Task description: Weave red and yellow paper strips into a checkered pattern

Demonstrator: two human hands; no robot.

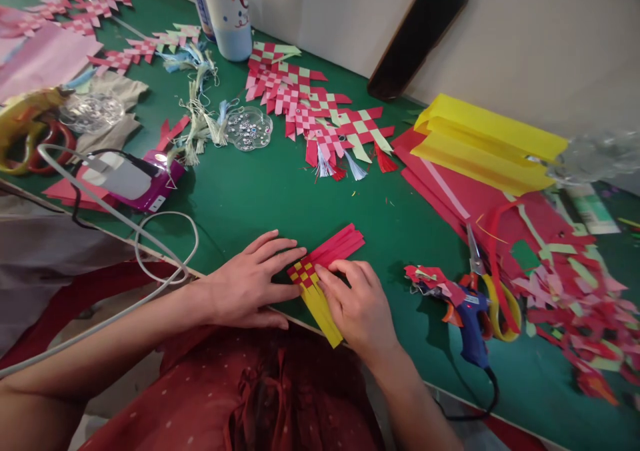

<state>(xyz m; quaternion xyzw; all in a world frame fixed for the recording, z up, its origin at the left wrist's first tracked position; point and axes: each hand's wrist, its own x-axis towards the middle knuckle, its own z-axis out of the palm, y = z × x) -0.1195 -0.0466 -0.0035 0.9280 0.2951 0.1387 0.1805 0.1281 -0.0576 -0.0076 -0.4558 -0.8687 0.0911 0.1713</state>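
A small paper weave (pixel 306 274) lies on the green table near its front edge, checkered in red and yellow. Its loose red strips (pixel 345 243) point away to the upper right, and its yellow strips (pixel 323 314) run toward me. My left hand (pixel 250 277) rests flat with fingers spread, fingertips touching the left side of the weave. On the other side, my right hand (pixel 357 301) is closed, thumb and forefinger pinching the weave's right edge. Which strip lies between those fingertips is partly hidden.
Finished woven paper fish (pixel 310 104) lie behind, near a dish of googly eyes (pixel 249 129). A blue glue gun (pixel 473 324) and yellow-handled scissors (pixel 503 311) lie right, before paper scraps (pixel 590 317). A white cable (pixel 165 254) loops at left. A phone (pixel 419 37) leans on the wall.
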